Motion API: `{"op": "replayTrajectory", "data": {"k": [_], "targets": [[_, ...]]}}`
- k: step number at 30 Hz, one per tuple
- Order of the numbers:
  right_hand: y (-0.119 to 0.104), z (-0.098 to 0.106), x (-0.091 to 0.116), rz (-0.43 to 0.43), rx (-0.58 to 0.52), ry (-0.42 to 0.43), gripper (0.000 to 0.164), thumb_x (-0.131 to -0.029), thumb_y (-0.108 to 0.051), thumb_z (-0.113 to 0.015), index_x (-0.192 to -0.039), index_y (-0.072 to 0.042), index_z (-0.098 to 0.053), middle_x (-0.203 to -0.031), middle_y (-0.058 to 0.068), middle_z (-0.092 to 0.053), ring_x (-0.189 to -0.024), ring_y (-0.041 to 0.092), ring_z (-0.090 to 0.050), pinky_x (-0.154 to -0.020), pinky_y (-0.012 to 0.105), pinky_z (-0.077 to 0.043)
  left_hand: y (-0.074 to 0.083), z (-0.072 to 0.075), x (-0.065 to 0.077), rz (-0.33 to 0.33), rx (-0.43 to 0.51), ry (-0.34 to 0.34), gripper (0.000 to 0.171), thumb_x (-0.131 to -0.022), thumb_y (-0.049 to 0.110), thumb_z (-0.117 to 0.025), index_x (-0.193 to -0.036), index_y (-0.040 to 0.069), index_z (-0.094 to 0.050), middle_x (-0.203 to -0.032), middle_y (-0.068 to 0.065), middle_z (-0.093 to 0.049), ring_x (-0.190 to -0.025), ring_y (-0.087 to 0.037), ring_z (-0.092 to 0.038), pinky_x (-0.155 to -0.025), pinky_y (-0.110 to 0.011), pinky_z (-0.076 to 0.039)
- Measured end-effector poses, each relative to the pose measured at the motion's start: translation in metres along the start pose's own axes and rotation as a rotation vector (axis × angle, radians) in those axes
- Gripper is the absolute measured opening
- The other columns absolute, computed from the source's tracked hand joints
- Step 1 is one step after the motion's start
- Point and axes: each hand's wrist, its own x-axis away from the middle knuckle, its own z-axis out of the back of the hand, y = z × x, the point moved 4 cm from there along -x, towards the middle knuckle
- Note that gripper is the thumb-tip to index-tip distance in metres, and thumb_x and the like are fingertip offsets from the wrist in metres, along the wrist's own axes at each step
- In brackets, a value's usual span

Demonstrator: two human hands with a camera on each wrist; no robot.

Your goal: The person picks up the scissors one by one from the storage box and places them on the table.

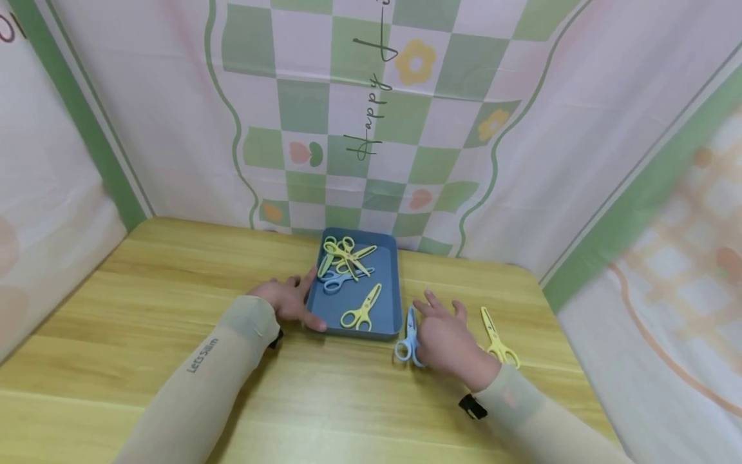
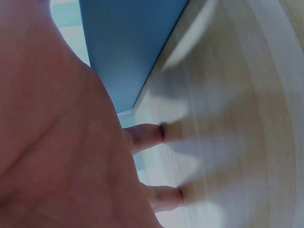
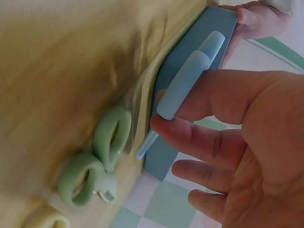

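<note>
Pinching blue loop-handled scissors [image 1: 411, 332] — right hand [image 1: 445, 338]; left hand [image 1: 286, 300], fingers spread, touching smooth rectangular tray [image 1: 382, 267] — wood-grain table [image 1: 324, 412].

Right fingers [image 3: 204, 175] partly hide the blue scissors [image 3: 184, 84]; past their tips, the right wrist view's edge crops yellow scissors [image 3: 43, 212]. The left wrist view cuts off the tray [image 2: 126, 42] above the left fingers [image 2: 147, 135].

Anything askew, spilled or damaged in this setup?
No spill or visible damage. The scissors pile at the tray's far left looks messy: pairs lie crossed at different angles, while one yellow pair lies apart nearer the front. Also, the "Happy" lettering on the backdrop runs sideways.
</note>
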Motion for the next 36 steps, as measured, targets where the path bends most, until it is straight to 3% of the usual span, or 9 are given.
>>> {"op": "replayTrajectory", "data": {"k": [13, 20, 28, 33, 36], "targets": [[-0.006, -0.008, 0.008, 0.001, -0.002, -0.019, 0.03, -0.07, -0.014, -0.072, -0.052, -0.027, -0.051, -0.153, 0.016, -0.04, -0.147, 0.039, -0.016, -0.106, 0.074, 0.002, 0.005, 0.004, 0.01, -0.018, 0.021, 0.001, 0.136, -0.062, 0.079, -0.075, -0.159, 0.035, 0.009, -0.164, -0.017, -0.011, -0.141, -0.057, -0.011, -0.104, -0.075, -0.019], [-0.007, -0.01, 0.01, 0.011, 0.022, -0.021, 0.028, -0.071, -0.014, -0.073, -0.054, -0.027, -0.054, -0.152, 0.016, -0.043, -0.147, 0.04, -0.018, -0.106, 0.074, 0.0, -0.001, 0.0, -0.002, 0.002, 0.006, 0.003, 0.136, -0.061, 0.081, -0.075, -0.158, 0.038, 0.01, -0.165, -0.013, -0.01, -0.142, -0.055, -0.011, -0.106, -0.072, -0.018], [-0.003, 0.005, 0.015, -0.029, 0.003, -0.005, 0.028, -0.079, -0.024, -0.076, -0.057, -0.024, -0.058, -0.153, 0.019, -0.039, -0.147, 0.041, -0.016, -0.106, 0.073, 0.0, 0.004, 0.004, 0.008, -0.016, 0.015, 0.0, 0.138, -0.06, 0.081, -0.074, -0.159, 0.036, 0.011, -0.164, -0.016, -0.01, -0.141, -0.057, -0.01, -0.104, -0.074, -0.019], [0.002, 0.013, 0.012, -0.053, -0.013, 0.035, 0.01, -0.076, -0.027, -0.078, -0.077, -0.019, -0.072, -0.152, 0.021, -0.039, -0.146, 0.043, -0.018, -0.105, 0.075, -0.004, 0.008, 0.006, 0.017, -0.028, 0.014, -0.01, 0.132, -0.069, 0.075, -0.075, -0.159, 0.032, 0.011, -0.164, -0.018, -0.009, -0.141, -0.057, -0.009, -0.106, -0.072, -0.019], [0.004, 0.017, 0.007, -0.076, -0.032, 0.045, 0.031, -0.078, -0.029, -0.077, -0.104, -0.012, -0.075, -0.152, 0.022, -0.04, -0.144, 0.044, -0.021, -0.104, 0.075, -0.01, 0.009, 0.007, 0.018, -0.028, 0.017, -0.01, 0.129, -0.072, 0.072, -0.075, -0.159, 0.031, 0.01, -0.164, -0.017, -0.008, -0.142, -0.056, -0.009, -0.107, -0.071, -0.018]]}}
